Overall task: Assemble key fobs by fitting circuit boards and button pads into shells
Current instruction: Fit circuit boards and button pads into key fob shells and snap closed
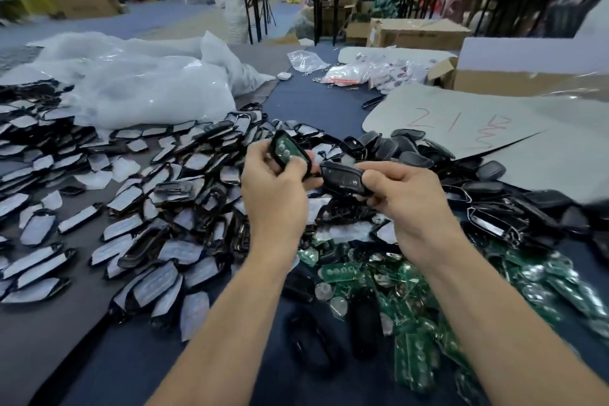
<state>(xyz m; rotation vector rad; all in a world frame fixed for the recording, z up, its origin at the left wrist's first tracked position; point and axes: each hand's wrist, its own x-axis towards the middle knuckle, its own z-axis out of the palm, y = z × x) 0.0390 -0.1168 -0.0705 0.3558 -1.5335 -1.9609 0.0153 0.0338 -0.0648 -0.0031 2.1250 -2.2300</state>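
Note:
My left hand (pixel 275 184) holds a black shell half (pixel 286 148) tilted upright, with a green circuit board seated inside it. My right hand (pixel 403 191) grips another black shell piece (pixel 341 176) lying sideways, its left end almost touching the first shell. Both are raised above the table's middle. A heap of green circuit boards (pixel 412 293) lies below my right forearm. Film-covered black shells (pixel 138 208) spread over the left of the table. Dark back shells (pixel 405 148) pile up behind my right hand.
Crumpled clear plastic bags (pixel 141 79) lie at the back left. A grey sheet with red writing (pixel 461 125) and an open cardboard box (pixel 514 72) sit at the back right. Small bagged parts (pixel 352 71) lie farther back. Folding tables and cartons stand beyond.

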